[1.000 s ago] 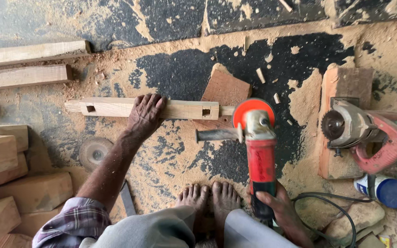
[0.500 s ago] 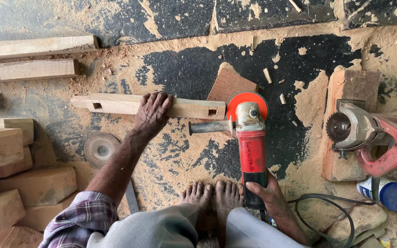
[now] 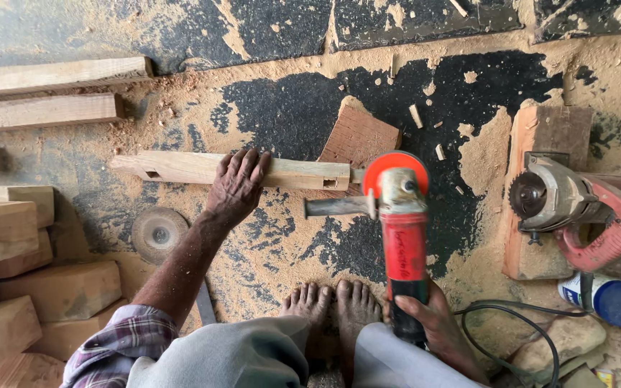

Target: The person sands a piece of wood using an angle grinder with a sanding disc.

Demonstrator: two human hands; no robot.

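Shifted slightly right since the earlier frame, the red grinder stays gripped by the right hand; left hand presses flat on the wooden bar at centre.

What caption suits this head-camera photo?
Left hand steadies a mortised wooden rail while right hand holds a red angle grinder at its end.

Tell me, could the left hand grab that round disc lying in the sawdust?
Probably yes. The left hand presses the wooden bar, and the round disc lies just beside that forearm with only bare sawdust between.
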